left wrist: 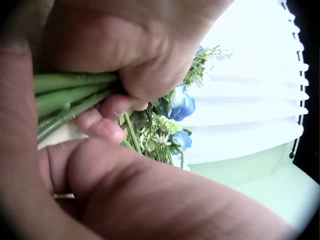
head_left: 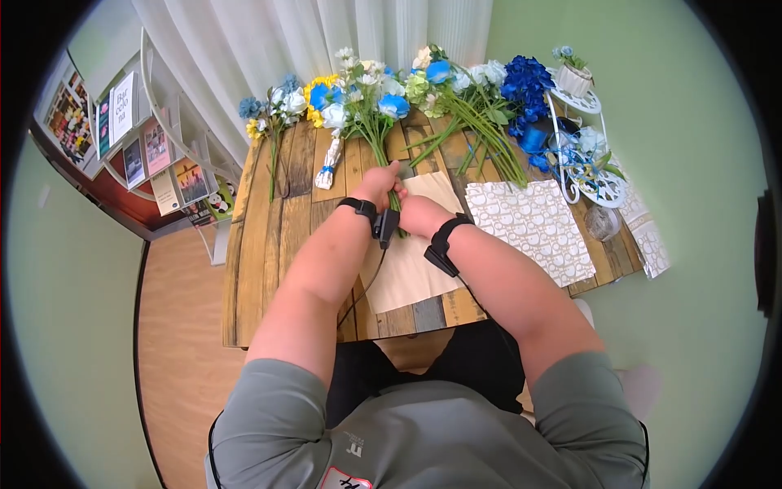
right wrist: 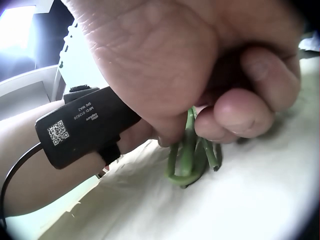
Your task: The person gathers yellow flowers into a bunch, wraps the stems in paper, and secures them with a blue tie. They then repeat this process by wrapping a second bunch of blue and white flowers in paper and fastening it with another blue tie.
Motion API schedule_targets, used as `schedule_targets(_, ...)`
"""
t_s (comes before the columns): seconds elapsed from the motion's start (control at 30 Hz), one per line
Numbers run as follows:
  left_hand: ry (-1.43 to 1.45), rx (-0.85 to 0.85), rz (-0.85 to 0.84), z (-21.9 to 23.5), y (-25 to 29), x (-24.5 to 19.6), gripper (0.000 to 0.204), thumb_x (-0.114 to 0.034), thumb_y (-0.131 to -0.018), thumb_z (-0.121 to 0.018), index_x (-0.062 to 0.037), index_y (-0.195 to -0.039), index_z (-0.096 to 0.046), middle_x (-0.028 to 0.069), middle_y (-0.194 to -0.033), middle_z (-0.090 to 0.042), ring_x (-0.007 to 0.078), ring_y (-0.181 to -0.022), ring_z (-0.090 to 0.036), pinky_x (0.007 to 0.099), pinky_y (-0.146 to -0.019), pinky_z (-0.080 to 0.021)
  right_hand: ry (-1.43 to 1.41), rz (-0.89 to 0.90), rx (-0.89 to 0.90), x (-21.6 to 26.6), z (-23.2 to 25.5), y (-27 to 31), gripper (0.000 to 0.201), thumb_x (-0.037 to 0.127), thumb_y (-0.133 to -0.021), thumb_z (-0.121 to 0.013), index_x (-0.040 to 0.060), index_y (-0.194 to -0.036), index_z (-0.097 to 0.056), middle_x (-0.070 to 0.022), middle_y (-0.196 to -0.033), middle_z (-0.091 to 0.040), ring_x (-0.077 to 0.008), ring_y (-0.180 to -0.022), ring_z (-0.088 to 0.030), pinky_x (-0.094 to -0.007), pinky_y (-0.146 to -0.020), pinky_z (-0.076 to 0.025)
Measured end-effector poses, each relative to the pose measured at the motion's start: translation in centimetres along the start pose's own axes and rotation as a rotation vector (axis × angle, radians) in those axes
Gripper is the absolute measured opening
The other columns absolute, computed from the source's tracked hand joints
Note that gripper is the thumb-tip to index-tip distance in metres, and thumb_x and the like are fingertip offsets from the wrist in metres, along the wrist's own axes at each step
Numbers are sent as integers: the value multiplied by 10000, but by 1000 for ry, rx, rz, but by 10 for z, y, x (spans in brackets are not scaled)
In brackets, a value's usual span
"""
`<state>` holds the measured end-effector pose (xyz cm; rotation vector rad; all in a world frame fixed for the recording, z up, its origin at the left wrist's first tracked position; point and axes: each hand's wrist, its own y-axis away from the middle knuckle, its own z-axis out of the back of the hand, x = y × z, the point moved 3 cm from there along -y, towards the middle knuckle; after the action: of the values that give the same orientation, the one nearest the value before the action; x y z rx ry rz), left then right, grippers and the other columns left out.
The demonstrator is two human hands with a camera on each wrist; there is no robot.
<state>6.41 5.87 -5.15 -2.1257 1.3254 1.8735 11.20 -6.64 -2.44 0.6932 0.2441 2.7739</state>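
Observation:
My left hand (head_left: 377,186) grips a bunch of artificial flowers by its green stems (left wrist: 72,92), above a sheet of beige paper (head_left: 415,281). White and blue blooms (head_left: 354,102) of the bunch fan out toward the curtain. Just below, my right hand (head_left: 422,216) curls its fingers (right wrist: 242,117) round the same stems. The two hands are close together, and the right fingertips lie beside the left hand in the left wrist view. In the right wrist view, bent lower stem ends (right wrist: 187,165) emerge under the right hand, close over the paper. The palms hide the gripped stretch.
Patterned white-and-gold paper (head_left: 533,228) lies to the right. Loose green stems (head_left: 489,138) and a deep blue flower cluster (head_left: 528,85) lie behind it. A white metal stand (head_left: 603,183) is at the far right. A small wrapped bundle (head_left: 328,165) and another flower bunch (head_left: 277,106) lie left.

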Motion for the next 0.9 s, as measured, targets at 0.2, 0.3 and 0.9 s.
schedule_targets(0.2,24,55,60,4,-2,2,301,-305,-1056,-535,-20,-985,-471,62,-668,-459,226,-573,-516,394,-560,-532,-201,-149,172,-9,-18,-19,282,155,-867,-535,-41,-977,-704,-165,-788,-683,-311,-662,-671,-419,-556,-513)
schedule_targets(0.3,68,102,58,4,-4,2,333,-305,-1062,-530,-35,-877,-466,66,-698,-498,224,-629,-566,365,-607,-533,25,-99,138,1,-15,-21,330,180,-879,-553,-44,-1075,-694,-171,-930,-715,-301,-833,-709,-426,-710,-549)
schedule_targets(0.9,20,108,139,16,12,-27,308,-198,-986,-601,35,-1162,-503,131,-941,-560,300,-928,-626,475,-817,-543,67,-46,189,29,0,-2,248,87,-851,-491,-11,-877,-718,-170,-808,-712,-265,-577,-674,-405,-594,-539)
